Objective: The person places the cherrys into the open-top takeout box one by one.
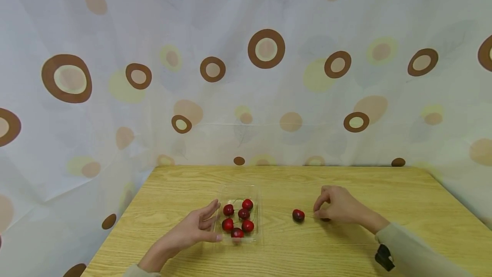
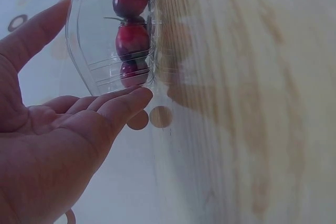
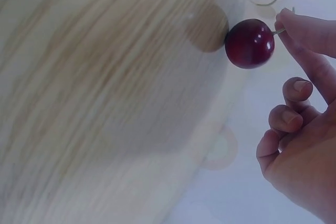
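A clear plastic box (image 1: pixel 238 189) stands on the table with several dark red cherries (image 1: pixel 247 226) inside. Beside its left wall is my left hand (image 1: pixel 192 228), fingers and thumb spread. In the left wrist view the thumb lies by the rim and the fingertips by the lower end of the box; firm contact is hard to tell. Right of the box, my right hand (image 1: pixel 342 205) pinches the stem of a cherry (image 3: pixel 249 44) between thumb and index finger. That cherry appears at the tabletop, mostly hidden in the head view. Another cherry (image 1: pixel 298 215) lies between box and right hand.
The wooden table (image 1: pixel 184 183) extends around the box and both hands. A pale curtain (image 1: pixel 238 93) with brown and yellow ovals hangs behind and beside it. A black object (image 1: pixel 384 257) sits at the right sleeve.
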Tool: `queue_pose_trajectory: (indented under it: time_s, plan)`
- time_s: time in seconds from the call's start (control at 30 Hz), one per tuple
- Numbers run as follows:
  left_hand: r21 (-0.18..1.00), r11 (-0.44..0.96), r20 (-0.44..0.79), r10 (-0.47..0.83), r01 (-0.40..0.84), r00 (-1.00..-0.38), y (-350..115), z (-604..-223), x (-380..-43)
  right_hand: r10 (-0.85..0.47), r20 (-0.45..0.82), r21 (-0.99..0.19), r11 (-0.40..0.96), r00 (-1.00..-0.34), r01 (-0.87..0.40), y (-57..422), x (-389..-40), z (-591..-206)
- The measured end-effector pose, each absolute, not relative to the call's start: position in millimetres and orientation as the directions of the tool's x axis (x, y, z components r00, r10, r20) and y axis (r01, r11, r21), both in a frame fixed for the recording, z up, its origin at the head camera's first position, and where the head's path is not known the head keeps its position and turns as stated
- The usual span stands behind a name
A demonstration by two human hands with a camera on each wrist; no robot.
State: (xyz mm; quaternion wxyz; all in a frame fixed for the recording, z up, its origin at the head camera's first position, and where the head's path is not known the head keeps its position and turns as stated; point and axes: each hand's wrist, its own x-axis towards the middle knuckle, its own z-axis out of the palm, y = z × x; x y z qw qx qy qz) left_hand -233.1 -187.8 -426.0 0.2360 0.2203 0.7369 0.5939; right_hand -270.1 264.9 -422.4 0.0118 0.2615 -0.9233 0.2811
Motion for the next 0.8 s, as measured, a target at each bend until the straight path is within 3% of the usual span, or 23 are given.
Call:
queue_pose_trajectory:
  time_s: [0.8]
  plan:
    - [0.980, 0.196, -0.085, 0.606, 0.045, -0.791, -187.2, -425.0, -232.2, -0.449, 0.184, -0.499, 0.724, -0.874, -0.477, 302.9, -262.2, -410.3]
